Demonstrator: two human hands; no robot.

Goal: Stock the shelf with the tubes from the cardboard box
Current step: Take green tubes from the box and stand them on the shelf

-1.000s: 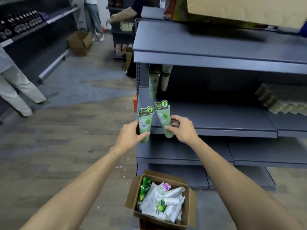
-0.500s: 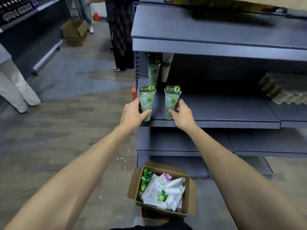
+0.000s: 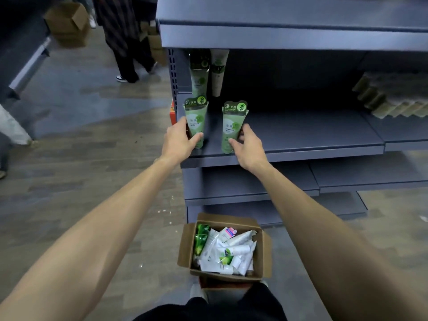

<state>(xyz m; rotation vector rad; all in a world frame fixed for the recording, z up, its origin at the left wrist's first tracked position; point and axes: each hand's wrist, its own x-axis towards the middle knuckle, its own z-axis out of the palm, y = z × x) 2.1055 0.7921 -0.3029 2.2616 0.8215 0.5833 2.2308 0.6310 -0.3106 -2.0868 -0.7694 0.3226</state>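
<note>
though gripped, two upright green tubes point(image 3: 195, 122)

I see matt grey-blue painted metal on the shelf point(image 3: 301, 133), smooth and dull. The two green tubes point(image 3: 196, 121) at 12 o'clock look like soft plastic with a slight sheen. The box point(image 3: 266, 256) at 6 o'clock is plain brown cardboard, matt; the tubes inside it shine glossy white. The floor point(image 3: 81, 181) at 9 o'clock looks like worn wood-grain planks.
</note>
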